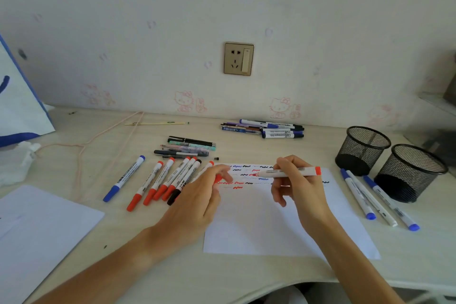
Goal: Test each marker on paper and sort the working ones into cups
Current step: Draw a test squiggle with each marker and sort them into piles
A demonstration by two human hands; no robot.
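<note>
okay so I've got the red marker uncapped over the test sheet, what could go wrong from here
The uncapped tip of the red marker in your right hand hovers over earlier squiggles on the test paper, so a new mark may overlap them. The red cap in your left hand could drop among the markers alongside.

Right hand (294,180) grips uncapped red marker (287,172) over paper (271,229); left hand (197,195) pinches its cap (218,178).

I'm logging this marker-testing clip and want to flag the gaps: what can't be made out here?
- Head view: what the left hand pinches; its fingers cover all but a red bit, likely the cap.
- Inside of the two mesh cups: the dark mesh hides any contents.
- Print on the red marker in the right hand: too small.
- Blue-trimmed bag: cut off by the left edge.
</note>
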